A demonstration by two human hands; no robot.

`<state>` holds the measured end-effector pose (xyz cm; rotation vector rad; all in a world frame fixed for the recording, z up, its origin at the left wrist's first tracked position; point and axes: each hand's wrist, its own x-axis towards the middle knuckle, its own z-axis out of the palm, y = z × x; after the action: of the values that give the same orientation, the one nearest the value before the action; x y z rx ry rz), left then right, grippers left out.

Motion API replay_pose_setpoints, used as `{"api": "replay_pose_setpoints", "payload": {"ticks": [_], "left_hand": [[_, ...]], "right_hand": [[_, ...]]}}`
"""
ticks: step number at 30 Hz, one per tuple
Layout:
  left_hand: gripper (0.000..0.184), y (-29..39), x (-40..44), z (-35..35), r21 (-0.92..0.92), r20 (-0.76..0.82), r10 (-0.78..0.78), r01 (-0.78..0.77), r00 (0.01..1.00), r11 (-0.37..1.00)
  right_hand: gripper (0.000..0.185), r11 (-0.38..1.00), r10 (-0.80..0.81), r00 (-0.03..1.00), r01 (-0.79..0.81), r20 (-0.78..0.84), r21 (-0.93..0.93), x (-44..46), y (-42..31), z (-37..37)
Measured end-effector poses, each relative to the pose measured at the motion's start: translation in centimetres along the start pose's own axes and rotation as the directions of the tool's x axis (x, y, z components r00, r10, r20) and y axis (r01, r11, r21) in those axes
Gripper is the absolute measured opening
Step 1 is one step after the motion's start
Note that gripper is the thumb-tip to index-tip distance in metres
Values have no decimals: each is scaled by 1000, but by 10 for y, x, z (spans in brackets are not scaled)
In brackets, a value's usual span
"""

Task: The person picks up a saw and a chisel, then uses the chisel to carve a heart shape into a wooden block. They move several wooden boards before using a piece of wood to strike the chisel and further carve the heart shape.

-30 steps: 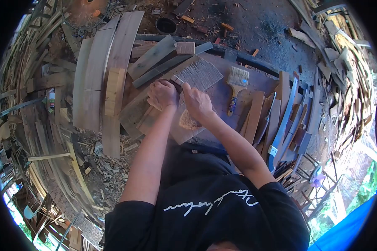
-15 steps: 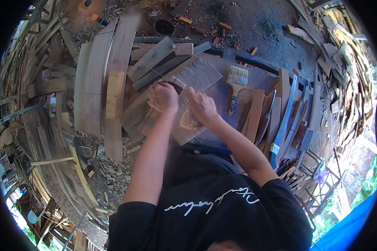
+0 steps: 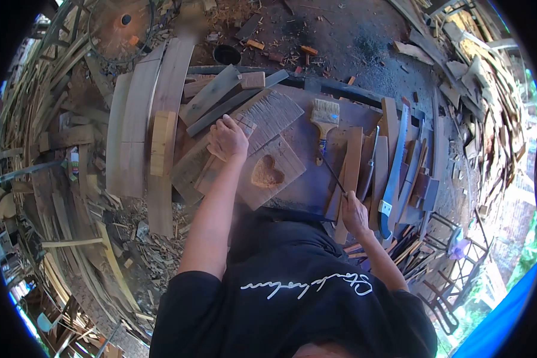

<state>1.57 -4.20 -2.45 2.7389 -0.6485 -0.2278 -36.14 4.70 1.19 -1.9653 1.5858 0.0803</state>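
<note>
My left hand (image 3: 228,138) is closed on a small wooden block (image 3: 245,126), whose end shows past the fingers. It is over the stacked boards; the rest of the block is hidden. My right hand (image 3: 355,215) is out to the right, closed round a slender dark rod-like tool (image 3: 334,173) that points up and left toward the brush handle. I cannot make out its exact kind. Between the hands lies a wooden board (image 3: 289,156) with a heart-shaped hollow (image 3: 267,172) carved in it. A wide paintbrush (image 3: 324,122) rests beyond it, bristles away from me.
Right of the brush lie a blue-handled saw (image 3: 394,185) and several wood strips (image 3: 352,173). A ridged board (image 3: 274,116) and offcuts (image 3: 212,95) lie behind the left hand. Long planks (image 3: 138,119) stand at the left. Wood scraps and shavings cover the ground around.
My right hand has moved away from the left, to the right and nearer my body, with the slender tool. The heart-shaped hollow is now uncovered. My left hand stays over the boards.
</note>
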Motion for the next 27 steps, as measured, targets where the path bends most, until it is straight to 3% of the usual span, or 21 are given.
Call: {"api": "replay_pose_setpoints", "payload": {"ticks": [3,5,9,11,12,14,15,17,19,21,23,27], "left_hand": [[53,-12,-8,-5,-111,63,192,-185,979,977],[63,-24,-23,-15,33,21,515,-516,857,856],[80,-59,-27,-14,89,139,642,-655,754,750],[84,-56,-31,-26,163,296,677,-734,674,660],[84,-56,-25,-29,165,294,686,-742,666,650],[89,-59,-8,-35,-84,443,694,-745,567,662],[89,-54,-5,-42,-82,440,699,-750,563,656],[91,-43,2,-61,-226,577,620,-627,531,746],[89,-37,11,-62,-254,587,600,-580,543,774],[87,-41,20,-53,-284,600,581,-533,549,797],[82,-55,33,-30,-647,462,714,-351,526,677],[75,-57,45,-27,-559,485,695,-422,531,714]], "right_hand": [[14,996,43,997,-38,-58,86,-1,-7,5],[15,987,51,995,-37,-89,157,-3,-9,9],[17,965,2,993,29,-118,259,-8,-11,19],[18,956,-28,991,65,-134,286,-6,-14,22],[18,940,-63,990,102,-129,326,-4,-22,21],[19,919,-91,987,135,-132,372,1,-38,21],[19,906,-129,986,162,-110,391,6,-48,22],[19,890,-175,980,199,-95,411,19,-67,27],[20,833,-272,944,328,-186,446,33,-88,37],[19,830,-270,947,320,-172,457,41,-109,40],[18,831,-263,952,306,-157,465,49,-127,43],[22,861,-295,947,323,-131,393,63,-153,50]]}}
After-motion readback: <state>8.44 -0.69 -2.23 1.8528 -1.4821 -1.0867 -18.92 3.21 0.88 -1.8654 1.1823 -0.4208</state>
